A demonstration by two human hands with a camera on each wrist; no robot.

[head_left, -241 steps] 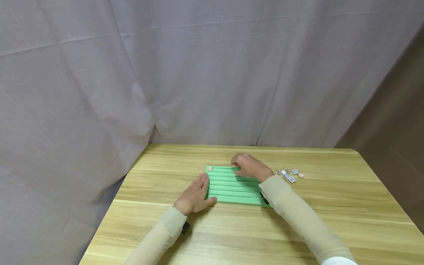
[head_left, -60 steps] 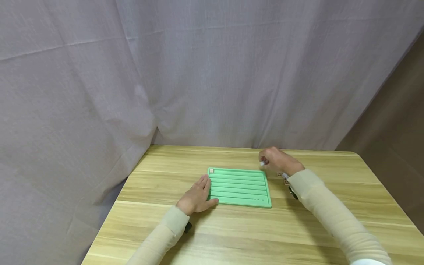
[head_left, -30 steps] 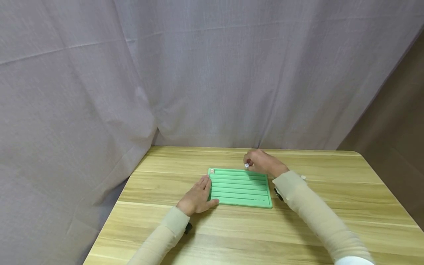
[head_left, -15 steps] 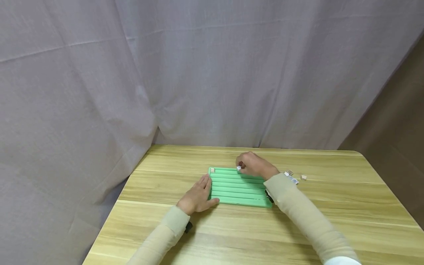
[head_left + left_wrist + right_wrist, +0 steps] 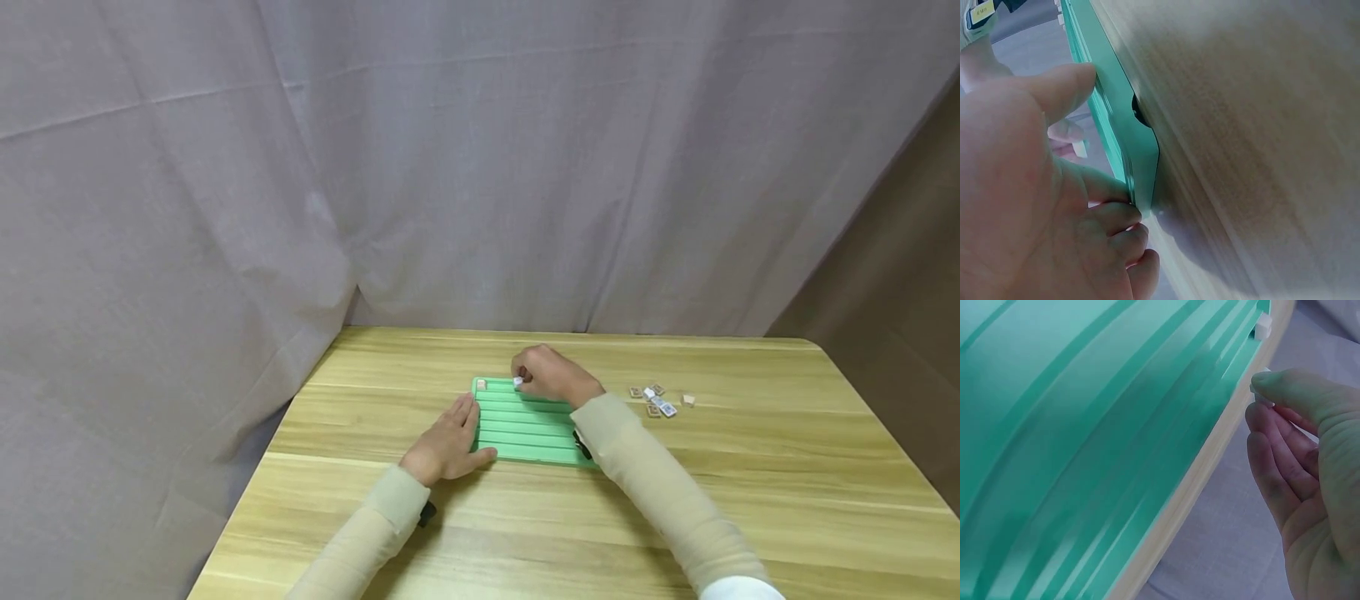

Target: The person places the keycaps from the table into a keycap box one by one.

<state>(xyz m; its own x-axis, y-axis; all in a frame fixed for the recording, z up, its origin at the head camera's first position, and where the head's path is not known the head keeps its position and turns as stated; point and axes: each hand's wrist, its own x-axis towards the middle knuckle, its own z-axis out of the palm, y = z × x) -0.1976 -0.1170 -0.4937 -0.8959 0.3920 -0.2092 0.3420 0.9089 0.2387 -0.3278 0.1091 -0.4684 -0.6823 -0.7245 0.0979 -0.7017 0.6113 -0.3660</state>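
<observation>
A green grooved tray (image 5: 525,435) lies on the table. My left hand (image 5: 441,442) rests at its left edge, fingers straight and thumb spread along the near corner. In the left wrist view, the thumb and fingers touch the tray's rim (image 5: 1107,69). My right hand (image 5: 551,375) pinches a small white tile (image 5: 518,381) between thumb and forefinger, over the tray's back groove. The right wrist view shows the pinched tile (image 5: 1262,399) mostly covered by the fingertips. Another small tile (image 5: 482,385), pale pinkish, sits in the back left corner of that groove.
Right of the tray, several small tiles lie loosely grouped, some brown-edged and some white with blue marks (image 5: 667,409). One pale tile (image 5: 688,401) lies apart to their right. A grey curtain (image 5: 465,208) hangs behind the wooden table (image 5: 525,533).
My right hand has come from the loose tiles leftward over the tray with a white tile, moving along the back groove toward the corner tile. My left hand has stayed at the tray's edge.
</observation>
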